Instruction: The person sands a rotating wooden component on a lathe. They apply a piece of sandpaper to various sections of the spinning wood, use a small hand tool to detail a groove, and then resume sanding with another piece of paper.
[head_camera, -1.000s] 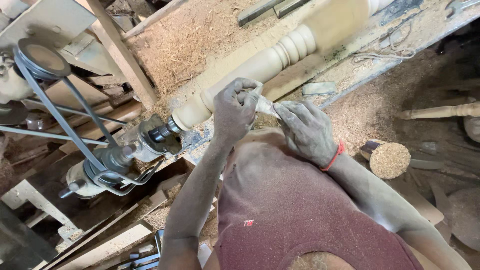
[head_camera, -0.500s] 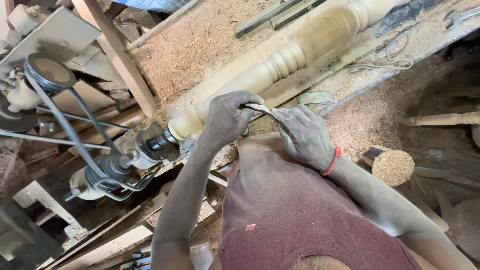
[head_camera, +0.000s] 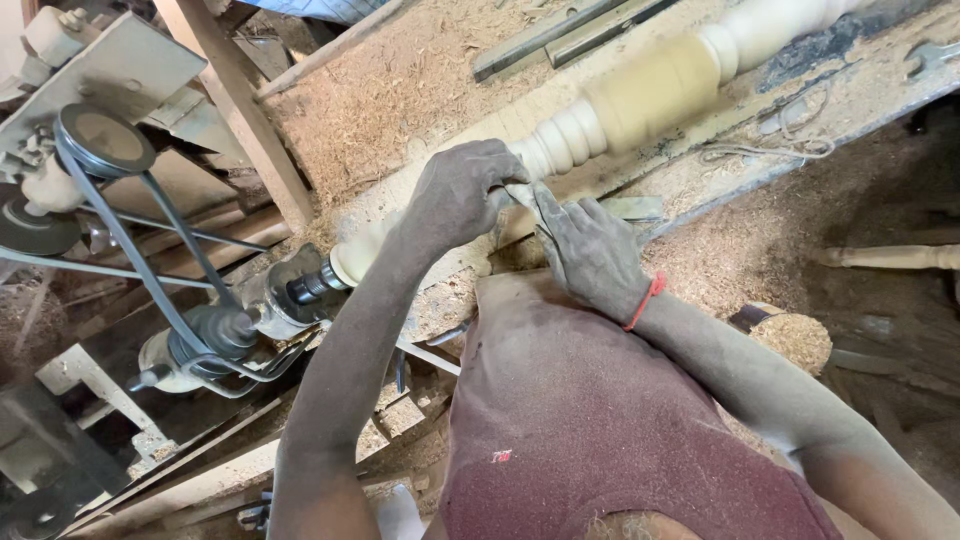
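No packages, labels, signs or screens show anywhere in this workshop view.

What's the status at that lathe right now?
Left hand and right hand both gripping a thin tool against the turned spindle. Sawdust all around. Nothing blocking.

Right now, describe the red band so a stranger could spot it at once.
Start at the long pale turned spindle across the sawdust-covered bench. Below its ringed section, two dusty hands meet on a tool. The red band circles the right hand's wrist, the only bright red among dusty browns.
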